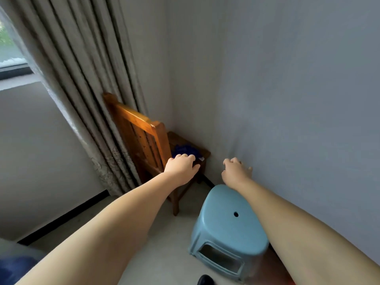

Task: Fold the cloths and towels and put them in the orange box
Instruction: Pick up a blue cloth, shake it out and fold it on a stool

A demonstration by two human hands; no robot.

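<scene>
Cloth (186,150), dark blue and crumpled, lies on the seat of the wooden chair (141,134), which stands in the corner against the curtain (82,68). Your left hand (181,167) hangs over the seat's near edge just short of the bundle, fingers loosely curled and holding nothing. Your right hand (235,170) reaches alongside, beyond the chair's front and above the blue stool (228,225), its fingers also relaxed and empty. You appear to be at the fetching step: nothing is gathered or folded yet, and the orange box is not clearly in view. Next you likely need to carry both hands a little farther onto the seat, pinch the fabric, and lift it clear of the chair back before folding.
</scene>
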